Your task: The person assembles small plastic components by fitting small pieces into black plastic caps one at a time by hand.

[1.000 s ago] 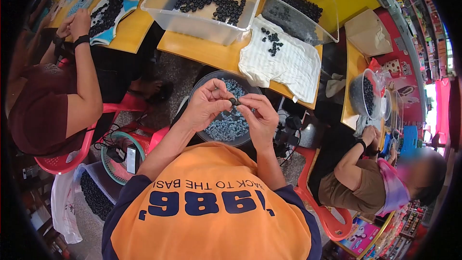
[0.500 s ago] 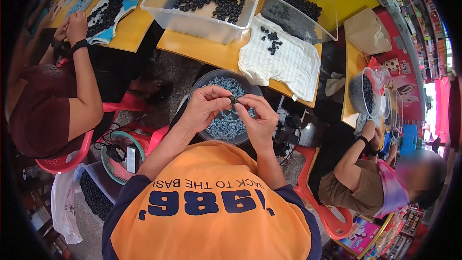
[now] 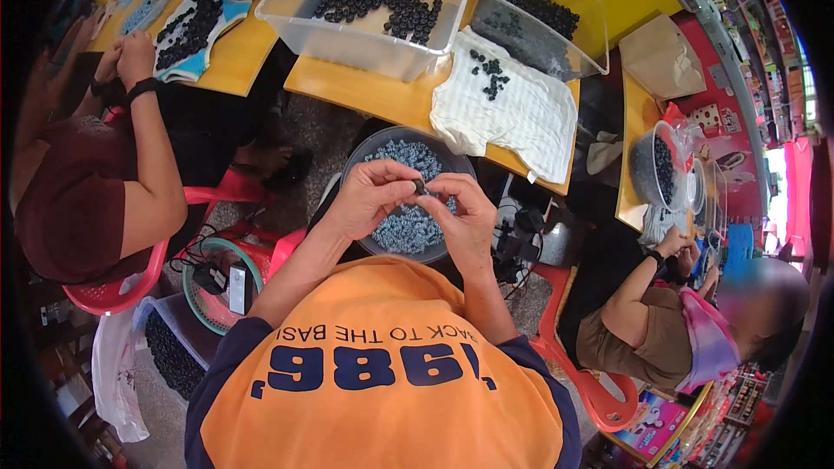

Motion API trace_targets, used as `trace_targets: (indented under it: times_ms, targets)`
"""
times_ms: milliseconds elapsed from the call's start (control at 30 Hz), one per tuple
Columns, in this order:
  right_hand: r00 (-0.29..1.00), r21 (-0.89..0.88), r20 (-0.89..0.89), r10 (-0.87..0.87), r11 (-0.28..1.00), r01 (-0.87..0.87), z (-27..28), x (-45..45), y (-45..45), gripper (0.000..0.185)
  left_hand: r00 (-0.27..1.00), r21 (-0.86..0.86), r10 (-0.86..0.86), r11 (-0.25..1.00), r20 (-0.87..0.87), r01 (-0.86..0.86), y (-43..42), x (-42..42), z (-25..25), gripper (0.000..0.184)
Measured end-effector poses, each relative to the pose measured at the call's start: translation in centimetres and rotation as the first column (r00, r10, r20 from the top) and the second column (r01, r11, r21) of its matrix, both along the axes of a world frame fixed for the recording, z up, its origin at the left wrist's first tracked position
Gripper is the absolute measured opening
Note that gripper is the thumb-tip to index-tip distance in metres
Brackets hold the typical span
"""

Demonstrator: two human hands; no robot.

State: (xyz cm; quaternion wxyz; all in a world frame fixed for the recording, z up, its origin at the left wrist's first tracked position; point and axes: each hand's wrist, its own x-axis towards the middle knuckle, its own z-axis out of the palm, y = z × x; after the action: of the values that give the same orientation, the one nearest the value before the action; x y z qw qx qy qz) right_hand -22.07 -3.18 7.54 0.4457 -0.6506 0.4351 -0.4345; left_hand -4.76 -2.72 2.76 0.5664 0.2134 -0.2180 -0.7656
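Note:
A small black round part (image 3: 420, 186) is pinched between the fingertips of both hands; its exact kind is too small to make out. On its left side my left hand (image 3: 379, 197) grips it with thumb and forefinger. From the other side my right hand (image 3: 463, 211) holds it the same way. Beneath both hands sits a dark round basin (image 3: 354, 155) holding many small blue-grey pieces (image 3: 401, 233). My hands and wrists cover part of that heap.
Ahead, a clear plastic bin (image 3: 365, 39) of black parts stands on a wooden table (image 3: 347, 87). Beside it lies a white cloth (image 3: 521, 113) with several black parts, before another bin (image 3: 556, 48). Seated co-workers flank me. A green-rimmed basket (image 3: 193, 300) is at left.
The black part has tilted slightly between my fingertips, and my right hand has shifted a little left. The co-worker on the right has moved their hands.

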Motion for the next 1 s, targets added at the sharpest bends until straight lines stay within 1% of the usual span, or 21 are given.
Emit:
trace_targets:
  times_ms: [33, 100, 133, 200, 233, 267, 333, 500, 567, 633, 700, 733, 800, 833, 867, 900, 933, 967, 1000]
  targets:
    - [1.0, -0.011, 0.003, -0.004, 1.0, 0.004, 0.1, 0.0, -0.1, 0.025, 1.0, -0.011, -0.004, 1.0, 0.003, 0.004, -0.1, 0.1, -0.1, 0.017]
    - [0.996, 0.0, -0.084, 0.005, 1.0, -0.005, 0.7, 0.2, -0.3, 0.031, 0.999, -0.02, -0.032, 0.999, -0.026, 0.031, -0.1, 0.0, -0.1, 0.021]
    - [0.997, -0.011, -0.082, -0.006, 1.0, 0.005, 0.9, 0.2, -0.6, 0.031, 0.999, -0.031, -0.043, 0.999, -0.024, 0.042, -0.2, 0.0, 0.0, 0.021]
    - [0.975, -0.201, -0.157, 0.157, 0.962, -0.187, 1.2, 0.1, -1.0, 0.035, 0.996, 0.043, -0.057, 0.997, -0.067, 0.06, -0.2, 0.0, 0.1, 0.026]
    - [0.968, -0.172, -0.161, 0.192, 0.961, -0.219, 1.2, -0.1, -1.0, 0.034, 0.992, 0.007, -0.098, 0.995, -0.084, 0.099, -0.3, 0.2, -0.1, 0.029]
    - [0.97, -0.178, -0.161, 0.181, 0.962, -0.209, 1.0, -0.2, -0.9, 0.034, 0.991, 0.001, -0.108, 0.994, -0.082, 0.108, -0.3, 0.3, -0.4, 0.029]
    - [0.966, -0.156, -0.131, 0.221, 0.958, -0.24, 0.6, -0.3, -0.7, 0.033, 0.986, 0.031, -0.148, 0.988, -0.077, 0.151, -0.2, 0.4, -0.6, 0.028]
    - [0.977, -0.224, -0.158, 0.144, 0.958, -0.178, -1.1, 0.0, 0.1, 0.031, 0.985, 0.045, -0.171, 0.984, -0.025, 0.172, 0.3, 0.5, -1.3, 0.025]
    - [0.979, -0.228, -0.154, 0.131, 0.96, -0.164, -1.6, 0.0, 0.3, 0.031, 0.986, 0.134, -0.167, 0.976, -0.03, 0.17, 0.5, 0.3, -1.5, 0.024]
    - [0.982, -0.223, -0.148, 0.116, 0.964, -0.148, -2.2, -0.1, 0.3, 0.032, 0.981, 0.142, -0.195, 0.97, -0.024, 0.196, 0.5, 0.1, -2.1, 0.023]
    - [0.986, -0.283, -0.14, 0.086, 0.951, -0.123, -2.9, -0.3, 0.4, 0.029, 0.975, 0.158, -0.223, 0.962, -0.021, 0.224, 0.7, -0.2, -2.4, 0.023]
    - [0.987, -0.274, -0.136, 0.087, 0.954, -0.122, -3.1, -0.4, 0.4, 0.029, 0.976, 0.172, -0.218, 0.961, -0.007, 0.215, 0.6, -0.3, -2.4, 0.024]
    - [0.991, -0.199, -0.092, 0.099, 0.973, -0.115, -3.3, -0.8, 0.2, 0.027, 0.976, 0.194, -0.215, 0.958, 0.01, 0.209, 0.3, -0.7, -2.1, 0.025]
    - [0.99, -0.13, -0.079, 0.113, 0.984, -0.123, -3.0, -1.1, 0.1, 0.029, 0.982, 0.197, -0.189, 0.963, 0.017, 0.182, 0.0, -0.9, -1.6, 0.027]
    - [0.991, -0.131, -0.076, 0.111, 0.984, -0.12, -3.0, -1.4, -0.3, 0.029, 0.987, 0.198, -0.162, 0.968, 0.025, 0.154, -0.4, -0.9, -1.1, 0.029]
    - [0.992, -0.096, -0.023, 0.127, 0.987, -0.129, -2.9, -1.7, -0.7, 0.031, 0.986, 0.199, -0.164, 0.968, 0.028, 0.155, -1.0, -0.8, -0.5, 0.029]
    - [0.989, -0.064, 0.03, 0.143, 0.988, -0.141, -2.7, -2.1, -1.3, 0.033, 0.964, 0.131, -0.155, 0.983, 0.217, 0.129, -2.0, -0.5, 0.3, 0.031]
    - [0.99, -0.017, 0.045, 0.136, 0.991, -0.136, -2.3, -2.7, -2.1, 0.037, 0.909, 0.057, -0.129, 0.992, 0.396, 0.116, -3.2, -0.1, 1.3, 0.034]
    - [0.995, -0.088, 0.004, 0.101, 0.991, -0.1, -2.1, -3.3, -3.3, 0.039, 0.873, -0.006, -0.006, 1.0, 0.488, 0.01, -4.5, 0.5, 3.6, 0.032]
